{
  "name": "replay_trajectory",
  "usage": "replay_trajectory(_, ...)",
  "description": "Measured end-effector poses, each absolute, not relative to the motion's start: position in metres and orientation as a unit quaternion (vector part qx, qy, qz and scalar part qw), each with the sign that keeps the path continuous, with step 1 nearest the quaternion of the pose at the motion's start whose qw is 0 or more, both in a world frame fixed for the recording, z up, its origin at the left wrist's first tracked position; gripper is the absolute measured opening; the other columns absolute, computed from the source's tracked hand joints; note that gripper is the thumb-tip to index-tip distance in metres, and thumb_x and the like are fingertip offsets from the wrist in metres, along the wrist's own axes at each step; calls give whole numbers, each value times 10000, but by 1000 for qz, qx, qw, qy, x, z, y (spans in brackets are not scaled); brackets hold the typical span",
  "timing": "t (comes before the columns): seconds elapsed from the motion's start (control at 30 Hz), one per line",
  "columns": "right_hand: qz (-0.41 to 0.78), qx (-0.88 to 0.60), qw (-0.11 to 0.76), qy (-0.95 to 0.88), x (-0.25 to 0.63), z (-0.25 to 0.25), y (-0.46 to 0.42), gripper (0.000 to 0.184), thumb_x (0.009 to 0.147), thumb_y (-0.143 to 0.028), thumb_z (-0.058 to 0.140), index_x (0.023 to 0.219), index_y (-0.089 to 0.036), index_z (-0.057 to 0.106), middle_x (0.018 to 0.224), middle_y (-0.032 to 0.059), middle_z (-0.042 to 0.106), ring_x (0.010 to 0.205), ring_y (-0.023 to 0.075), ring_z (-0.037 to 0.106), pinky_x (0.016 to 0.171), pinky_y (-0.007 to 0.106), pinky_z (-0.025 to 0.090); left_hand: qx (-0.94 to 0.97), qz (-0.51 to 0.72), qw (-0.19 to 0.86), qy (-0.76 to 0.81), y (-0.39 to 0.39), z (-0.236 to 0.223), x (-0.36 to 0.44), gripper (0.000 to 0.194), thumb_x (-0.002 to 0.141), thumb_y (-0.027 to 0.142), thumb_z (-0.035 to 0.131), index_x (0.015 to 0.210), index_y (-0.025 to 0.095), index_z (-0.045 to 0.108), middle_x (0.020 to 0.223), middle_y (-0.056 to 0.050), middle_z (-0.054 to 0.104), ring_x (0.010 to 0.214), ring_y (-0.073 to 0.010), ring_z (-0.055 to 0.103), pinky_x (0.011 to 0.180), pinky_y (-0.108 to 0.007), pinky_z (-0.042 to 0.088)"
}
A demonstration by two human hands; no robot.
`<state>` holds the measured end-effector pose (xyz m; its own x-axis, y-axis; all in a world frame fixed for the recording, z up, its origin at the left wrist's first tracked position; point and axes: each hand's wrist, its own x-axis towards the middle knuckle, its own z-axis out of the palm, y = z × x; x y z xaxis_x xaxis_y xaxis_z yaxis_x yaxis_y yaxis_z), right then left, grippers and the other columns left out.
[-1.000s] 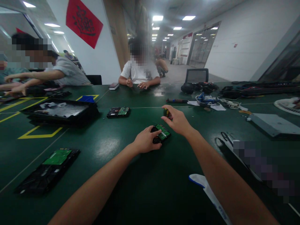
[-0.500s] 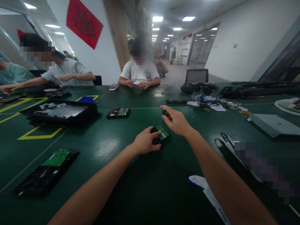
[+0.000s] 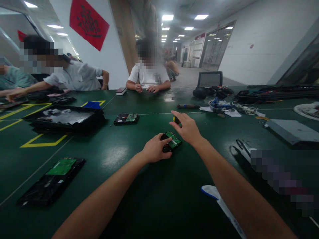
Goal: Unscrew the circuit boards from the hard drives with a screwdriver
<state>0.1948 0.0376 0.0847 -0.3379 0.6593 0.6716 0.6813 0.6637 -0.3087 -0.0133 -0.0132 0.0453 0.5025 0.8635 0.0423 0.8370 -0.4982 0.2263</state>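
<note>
Gripped by its near end, a hard drive (image 3: 175, 141) with a green circuit board lies on the table under my left hand (image 3: 156, 149). The thumb and fingers of that hand are on its sides and top. My right hand (image 3: 188, 128) is raised just above the drive's far side, fingers curled around the black-and-yellow handle of a screwdriver (image 3: 174, 118). Its shaft and tip are too faint to make out. Another hard drive (image 3: 126, 118) lies farther off to the left. In the left foreground rests a black drive caddy (image 3: 37, 190) with a green board.
A black tray (image 3: 97, 116) stands at left. On the right lie a grey metal box (image 3: 294, 131), a white-and-blue tool (image 3: 210, 190), and a blurred-out item. A dark-handled tool (image 3: 188, 106) and cables (image 3: 219, 104) lie farther back. Across the table sits a person (image 3: 149, 78); others are at left.
My right hand has tilted the screwdriver handle slightly, while my left hand stays on the hard drive. At left, a person's arm has drawn back and bent at the elbow.
</note>
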Motion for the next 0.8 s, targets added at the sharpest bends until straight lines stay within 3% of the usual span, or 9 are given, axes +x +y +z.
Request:
replay_trajectory(0.2,-31,-428,400,-810,198,92,36,461,974,-238,505,1430,-181,539,1255,164,675,1081,315,657,957,473,529,858,71,94,500,-13,45,-13,791,844,635,683,1549,317,521,1641,-150,385,1438,-411,489,1144,-492,458)
replay_trajectory(0.5,-29,-453,382,-805,196,103,31,269,971,-327,584,1216,-216,573,1186,138,659,1008,292,657,875,437,528,857,76,97,500,-13,45,-13,800,838,639,688,1551,316,519,1638,-143,394,1476,-392,451,1187,-477,415)
replay_trajectory(0.63,-15,-452,323,-831,195,121,36,274,913,-176,589,1184,-181,547,1134,152,685,983,289,665,882,422,509,858,75,95,499,-13,46,-13,787,845,633,682,1547,315,524,1639,-144,394,1458,-393,472,1169,-485,437)
replay_trajectory(0.8,-12,-456,286,-843,190,132,41,341,906,-171,655,1218,-191,520,1103,138,701,950,281,668,858,408,498,860,73,94,496,-13,47,-13,781,848,635,679,1546,320,524,1633,-132,406,1453,-389,478,1170,-486,438)
